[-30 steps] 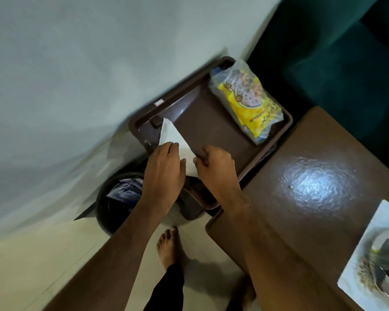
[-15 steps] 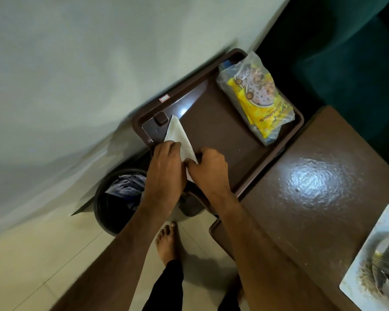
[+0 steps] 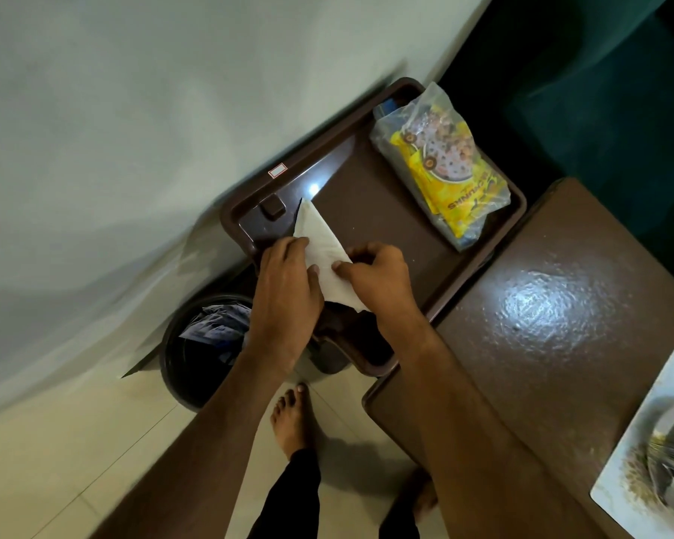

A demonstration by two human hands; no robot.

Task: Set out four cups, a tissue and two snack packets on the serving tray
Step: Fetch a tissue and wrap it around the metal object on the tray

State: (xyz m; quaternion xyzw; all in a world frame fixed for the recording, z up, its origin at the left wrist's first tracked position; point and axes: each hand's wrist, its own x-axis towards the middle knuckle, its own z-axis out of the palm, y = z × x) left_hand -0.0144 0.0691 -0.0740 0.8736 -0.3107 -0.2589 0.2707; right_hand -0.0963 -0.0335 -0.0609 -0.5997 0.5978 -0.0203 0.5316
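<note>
Head view, looking down. The brown serving tray (image 3: 370, 212) lay slantwise against the pale wall (image 3: 133, 110), its long axis running from near left to far right, with a glossy brown counter (image 3: 553, 305) along its right edge. At the tray's far right end lay a clear bag holding yellow snack packets (image 3: 440, 165); how many it held could not be told. No cups showed on the tray. Below its near left corner stood a dark waste bin (image 3: 195, 344) on the tiled floor.

The white tissue (image 3: 323, 250), folded to a long triangle, lay at the tray's near left end. Its long axis ran almost across the tray's own: the tip pointed up and left toward the far rim, and the broad end hung toward the near rim. The left hand (image 3: 285, 278) pressed on the tissue's left edge with fingers laid flat. The right hand (image 3: 374, 274) pinched the right edge between thumb and forefinger. The two hands sat close together with the tissue between them, both touching it, so neither was markedly the nearer.

The step in hand appeared to be the folding or squaring of the tissue before it was left in place. The coming move would likely turn on its long axis. A small square block (image 3: 273, 207) stood just beside the tip.
</note>
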